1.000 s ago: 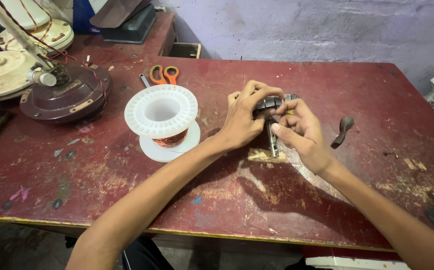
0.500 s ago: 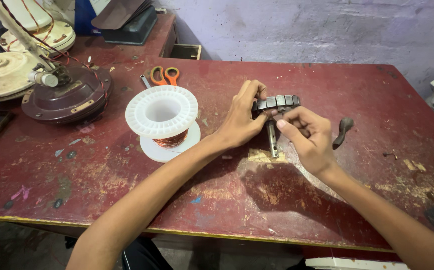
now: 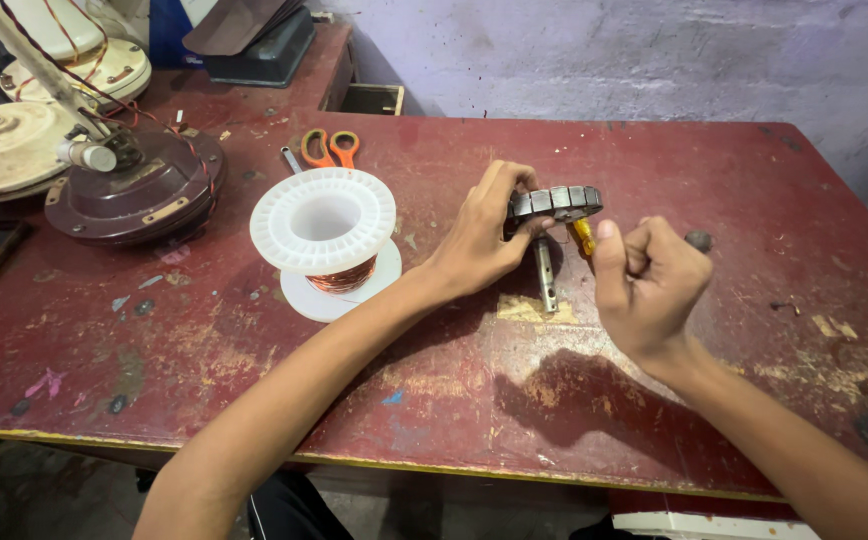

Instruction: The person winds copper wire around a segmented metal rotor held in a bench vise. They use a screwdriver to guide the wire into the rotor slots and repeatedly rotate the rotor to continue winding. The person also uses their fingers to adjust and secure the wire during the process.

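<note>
My right hand (image 3: 649, 285) is a closed fist around a yellow-handled tool (image 3: 582, 237), tip toward the work. My left hand (image 3: 484, 240) pinches the dark ridged metal motor ring (image 3: 556, 203) upright over the worn red table (image 3: 434, 400), its shaft pointing down. Farther left sits a white plastic spool of copper wire (image 3: 326, 235); beyond, orange-handled scissors (image 3: 329, 148).

Dull metal stator (image 3: 556, 203), worn painted table (image 3: 734, 190)

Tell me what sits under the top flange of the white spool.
Under the top flange of the white spool, copper wire is wound round the core, above the lower flange resting on the red table. The far side of the winding is hidden.
</note>
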